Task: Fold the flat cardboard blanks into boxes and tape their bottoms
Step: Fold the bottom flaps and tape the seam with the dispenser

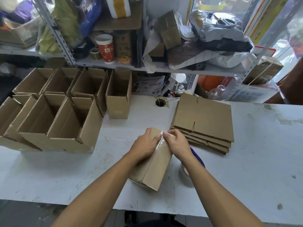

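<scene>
At the middle of the scuffed white worktable (246, 145), a brown corrugated cardboard box (153, 169) stands with its closed bottom turned up, and both hands are on its far end. The left hand (144, 145) lies over the left flap with fingers nearly straight, pressing down beside the seam; the right hand (176, 143) curls its fingertips at the seam, pinching or smoothing the strip of shiny clear tape (161, 136) that wraps over the edge, though I cannot tell whether it truly grips the tape or only rubs it down. My judgement is that this box is nearly sealed, with only the tape end left to press flat.

Behind and left of it stand the finished open-topped brown boxes (65, 108): I count about seven, four in the far row and roughly three nearer, the leftmost ones cut off by the frame edge. Just right of the hands lies a stack of flat brown cardboard blanks (205, 118) yet to be folded, about four or five layers by the visible edges. One roll of clear tape with a purple holder (196, 163) sits half hidden under the right forearm, so a good share of the work is done and several blanks remain
</scene>
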